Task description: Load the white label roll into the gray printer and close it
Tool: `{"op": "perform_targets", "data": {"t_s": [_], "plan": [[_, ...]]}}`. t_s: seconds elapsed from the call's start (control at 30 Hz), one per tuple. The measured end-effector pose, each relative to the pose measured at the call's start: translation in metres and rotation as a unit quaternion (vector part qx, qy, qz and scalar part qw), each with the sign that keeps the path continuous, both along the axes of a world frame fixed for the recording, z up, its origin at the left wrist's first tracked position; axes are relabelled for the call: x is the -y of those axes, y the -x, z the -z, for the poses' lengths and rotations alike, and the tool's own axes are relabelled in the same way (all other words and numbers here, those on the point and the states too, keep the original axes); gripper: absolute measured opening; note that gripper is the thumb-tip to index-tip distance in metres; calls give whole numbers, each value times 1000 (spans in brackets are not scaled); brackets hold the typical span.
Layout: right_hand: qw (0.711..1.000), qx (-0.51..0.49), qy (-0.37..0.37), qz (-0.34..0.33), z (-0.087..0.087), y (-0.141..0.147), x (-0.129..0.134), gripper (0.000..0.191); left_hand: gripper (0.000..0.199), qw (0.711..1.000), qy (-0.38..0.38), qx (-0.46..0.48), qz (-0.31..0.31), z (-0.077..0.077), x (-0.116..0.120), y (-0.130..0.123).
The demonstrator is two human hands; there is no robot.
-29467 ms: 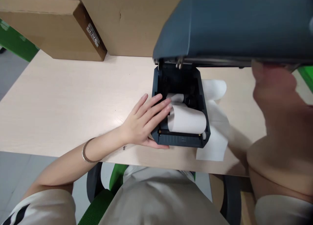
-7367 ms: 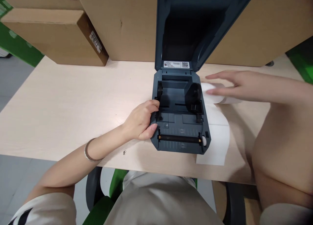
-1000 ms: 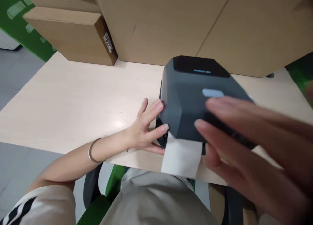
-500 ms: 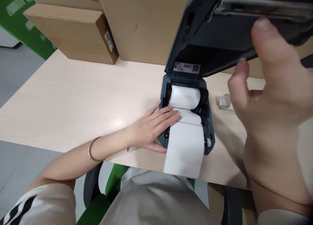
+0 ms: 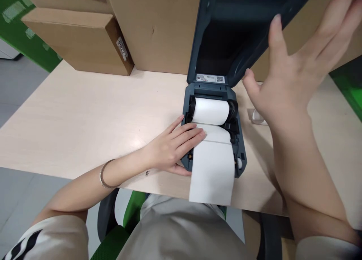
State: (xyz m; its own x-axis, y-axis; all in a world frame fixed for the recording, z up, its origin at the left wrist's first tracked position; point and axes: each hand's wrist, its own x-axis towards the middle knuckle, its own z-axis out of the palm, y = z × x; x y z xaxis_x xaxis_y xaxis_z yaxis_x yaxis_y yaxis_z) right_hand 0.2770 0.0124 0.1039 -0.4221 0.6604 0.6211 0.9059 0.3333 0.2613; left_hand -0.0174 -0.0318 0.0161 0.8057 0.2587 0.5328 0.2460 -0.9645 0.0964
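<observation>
A dark blue-grey label printer (image 5: 241, 154) stands on the table with its lid (image 5: 195, 37) swung up and back. In its bay sits a white label roll (image 5: 212, 111). From it a strip of label paper (image 5: 213, 169) runs forward over the printer's front and past the table edge. My left hand (image 5: 172, 149) lies flat, fingers stretched over the printer's left side, fingertips on the paper. At the lid's right edge is my right hand (image 5: 291, 75), fingers spread; two fingertips overlap or border the edge, and whether they touch is unclear.
Cardboard boxes (image 5: 73, 41) stand along the back left, and a large cardboard panel (image 5: 152, 30) is behind the printer. A small white curled piece (image 5: 258, 117) lies right of the printer. The chair's black armrest (image 5: 270, 233) is below the table edge (image 5: 158, 192).
The lid has tilted farther back, away from me. My right hand has moved back with it and its fingers have spread. My left hand stays on the paper.
</observation>
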Motion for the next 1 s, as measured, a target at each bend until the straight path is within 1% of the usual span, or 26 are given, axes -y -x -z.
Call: {"op": "perform_targets", "data": {"t_s": [0.07, 0.1, 0.2, 0.27, 0.33, 0.4, 0.47, 0.53, 0.6, 0.7, 0.77, 0.83, 0.9, 1.0], "plan": [[996, -51, -32, 61, 0, -4, -2, 75, 97, 1000, 4, 2, 0, -1, 0, 1], [996, -43, -38, 69, 0, -5, -2, 73, 97, 1000, 8, 0, 4, -1, -1, 1], [998, -23, -47, 34, -2, -3, -1, 68, 96, 999, 32, -18, 31, -4, -8, 5], [999, -31, -37, 18, -3, 4, 2, 58, 99, 997, 46, -25, 48, -6, -15, 7], [999, -31, 30, 1, -3, 16, 5, 49, 108, 998, 47, -26, 45, -7, -21, 9], [990, -12, 138, -41, 1, 27, 7, 46, 115, 999, 34, -31, 22, -7, -26, 11], [966, 7, 241, -92, 9, 36, 8, 48, 117, 999, 13, -40, -6, -7, -27, 12], [950, 12, 291, -115, 20, 40, 8, 58, 115, 999, -11, -42, -26, -8, -26, 13], [947, 14, 302, -109, 27, 41, 7, 67, 113, 998, -29, -41, -38, -8, -24, 13], [948, 31, 304, -83, 31, 41, 7, 76, 111, 997, -38, -49, -52, -8, -24, 13], [949, 38, 306, -60, 29, 42, 7, 73, 110, 996, -43, -58, -58, -7, -24, 13], [952, 34, 301, -45, 28, 43, 6, 64, 108, 994, -51, -63, -68, -6, -24, 13], [954, 22, 294, -45, 27, 44, 4, 55, 105, 993, -53, -69, -78, -5, -24, 13], [958, -5, 281, -53, 24, 44, 5, 57, 104, 993, -49, -66, -82, -3, -24, 13]]}}
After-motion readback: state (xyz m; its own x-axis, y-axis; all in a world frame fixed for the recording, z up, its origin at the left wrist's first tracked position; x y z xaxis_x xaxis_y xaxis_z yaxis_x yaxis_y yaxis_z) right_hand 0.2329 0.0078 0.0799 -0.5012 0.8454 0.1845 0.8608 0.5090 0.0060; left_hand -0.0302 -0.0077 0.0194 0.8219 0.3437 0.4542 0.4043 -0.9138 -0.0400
